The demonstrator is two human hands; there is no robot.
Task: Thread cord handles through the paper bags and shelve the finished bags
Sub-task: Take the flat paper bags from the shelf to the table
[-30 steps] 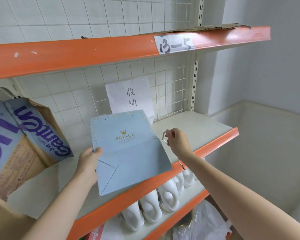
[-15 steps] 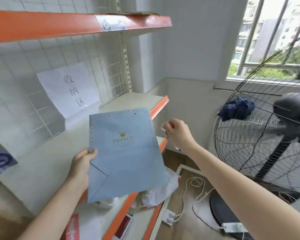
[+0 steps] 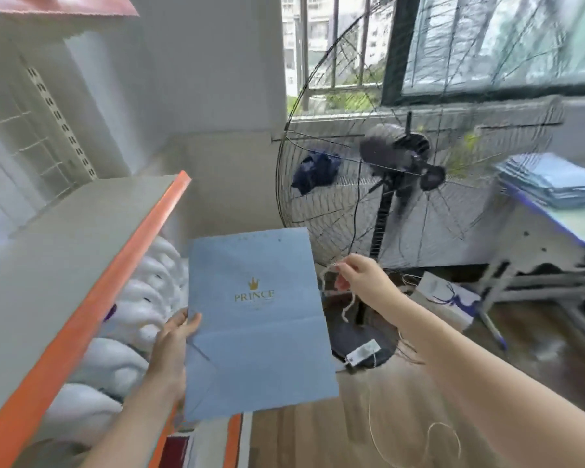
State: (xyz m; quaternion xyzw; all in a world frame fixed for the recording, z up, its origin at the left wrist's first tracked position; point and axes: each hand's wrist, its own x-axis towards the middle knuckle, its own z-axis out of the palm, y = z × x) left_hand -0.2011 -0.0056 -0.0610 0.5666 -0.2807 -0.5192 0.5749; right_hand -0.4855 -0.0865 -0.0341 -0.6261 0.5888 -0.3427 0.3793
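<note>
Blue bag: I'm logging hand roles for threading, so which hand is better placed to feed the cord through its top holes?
The right hand: it already pinches the cord beside the blue bag's upper edge. The left hand grips the bag's lower left edge, steadying it.

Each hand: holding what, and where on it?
Left hand grips the blue paper bag by its left edge. Right hand pinches the cord near its upper end.

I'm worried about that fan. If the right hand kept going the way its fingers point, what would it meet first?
Probably the bag's right edge: the right hand, pinching the cord, points left toward it. The fan stands behind, though depth is unclear.
</note>
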